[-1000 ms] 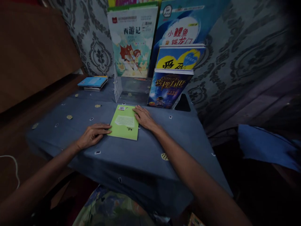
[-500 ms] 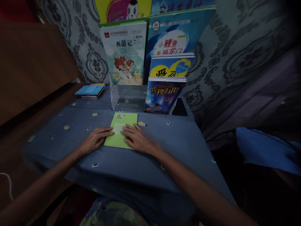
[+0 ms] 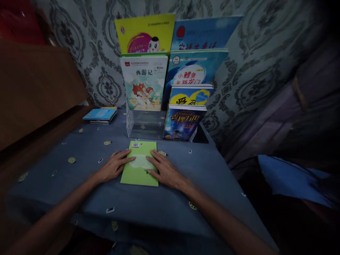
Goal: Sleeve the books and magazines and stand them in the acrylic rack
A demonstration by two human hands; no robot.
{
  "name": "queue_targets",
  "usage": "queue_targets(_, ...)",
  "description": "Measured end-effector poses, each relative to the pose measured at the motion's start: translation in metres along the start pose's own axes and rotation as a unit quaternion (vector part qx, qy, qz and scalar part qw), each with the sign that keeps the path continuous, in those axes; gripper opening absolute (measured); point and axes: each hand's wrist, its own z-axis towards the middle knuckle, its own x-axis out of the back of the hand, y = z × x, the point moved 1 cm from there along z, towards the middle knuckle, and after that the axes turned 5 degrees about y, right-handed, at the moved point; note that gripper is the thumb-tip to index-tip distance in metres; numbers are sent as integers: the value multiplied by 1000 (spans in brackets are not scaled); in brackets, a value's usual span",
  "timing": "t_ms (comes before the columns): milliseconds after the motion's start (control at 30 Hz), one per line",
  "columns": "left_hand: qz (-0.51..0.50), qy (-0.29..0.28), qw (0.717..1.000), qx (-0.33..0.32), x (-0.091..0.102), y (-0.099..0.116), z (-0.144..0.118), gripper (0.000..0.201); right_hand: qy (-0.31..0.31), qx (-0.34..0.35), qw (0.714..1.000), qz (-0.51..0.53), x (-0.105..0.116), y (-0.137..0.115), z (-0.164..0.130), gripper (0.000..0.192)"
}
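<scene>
Basically, light, even pressure looks best for steadying this book: left fingertips flat along its left side, right ones matching, neither pushing harder. Too much force from one side would probably skid or twist it on the cloth. Lower palms should help too.

Left to right, then. Blue-topped book stack [image 3: 99, 114] lies at far left, well apart from the hands. Left hand [image 3: 113, 165]: loosely extended, fingers uncurled, tips on the left part of the cover, grasping nothing. Green book [image 3: 138, 178]: closed, flat, barcode side up, on the blue tablecloth [image 3: 212, 177] between the hands, just in front of the clear stand [image 3: 145, 124]. Right hand [image 3: 168, 171]: fingers well spread, tips on the right part of the cover, thumb on it nearer the wearer, also no grip. Dark blue book [image 3: 183, 122] stands upright beyond it, not touched. Black item [image 3: 201, 135] beside that, partly hidden, can't tell what.
</scene>
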Motion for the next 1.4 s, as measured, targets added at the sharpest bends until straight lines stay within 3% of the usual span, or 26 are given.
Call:
queue_targets(267, -56, 6, 998, -27, 0, 26, -36, 56, -72, -19, 997, 13, 9, -48, -54, 81)
queue_targets(367, -83, 11, 996, -40, 3, 41, -52, 56, -70, -21, 997, 14, 13, -67, -74, 86)
queue_targets(633, -95, 17, 994, -59, 8, 88, -105, 57, -24, 12, 1000, -2, -1, -103, -134, 81)
queue_targets(800, -59, -2, 994, -88, 7, 117, -141, 69, 74, 45, 995, -42, -21, -114, -167, 79)
queue_targets(900, -36, 16, 994, -99, -1, 120, -148, 73, 117, 95, 988, -36, -17, -117, -169, 71)
queue_targets(1000, -74, 74, 990, -96, -5, 115, -140, 59, 139, 148, 979, 12, 1, -118, -160, 59)
queue_targets(1100, -173, 150, 969, -88, 6, 109, -117, 41, 189, 151, 967, 74, 24, -117, -142, 47)
queue_targets(1267, -307, 212, 927, 21, 29, 103, -52, 37, 292, 29, 947, 131, 49, -101, -91, 22)
queue_targets(1400, -368, 223, 900, 59, 18, 90, -7, 37, 277, -52, 948, 146, 48, -70, -55, 28)
